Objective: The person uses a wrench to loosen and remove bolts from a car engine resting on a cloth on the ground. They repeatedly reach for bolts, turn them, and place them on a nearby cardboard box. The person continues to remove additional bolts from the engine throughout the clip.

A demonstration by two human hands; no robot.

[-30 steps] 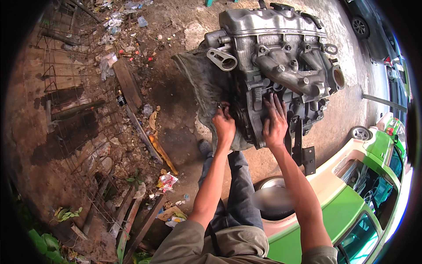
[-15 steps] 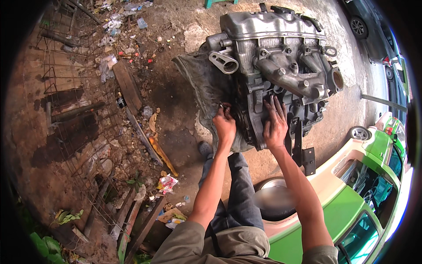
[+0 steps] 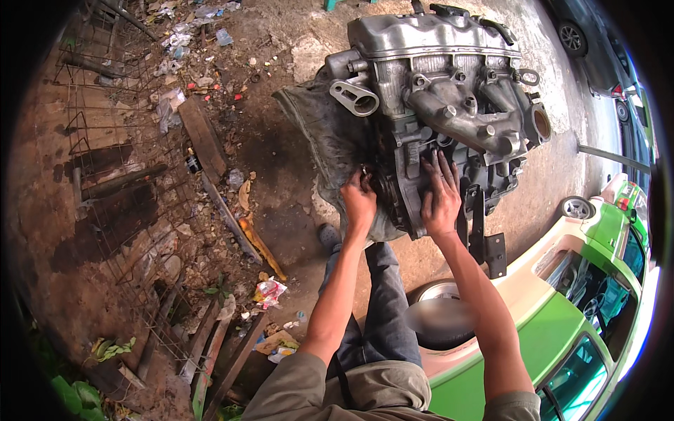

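A grey metal car engine (image 3: 449, 91) stands in front of me, with a branched manifold (image 3: 456, 116) on its near side. My right hand (image 3: 441, 196) lies on the lower part of the engine, fingers stretched out and pressed against the casing. At the engine's left end, beside a dark round part, my left hand (image 3: 359, 201) is closed in a pinch. A small shiny tip shows at its fingertips, too small to name. The dirty grey cloth (image 3: 309, 119) spreads beneath and left of the engine.
A green and cream vehicle (image 3: 519, 351) stands close on my right, a wheel (image 3: 439, 291) by my legs. Wooden planks (image 3: 203, 137), litter and wire mesh (image 3: 105, 175) cover the ground at left. A metal bracket (image 3: 494, 256) juts from the engine's near side.
The fingertips of my left hand have turned slightly to the right, and the shiny tip with them. My right hand stays pressed on the engine.
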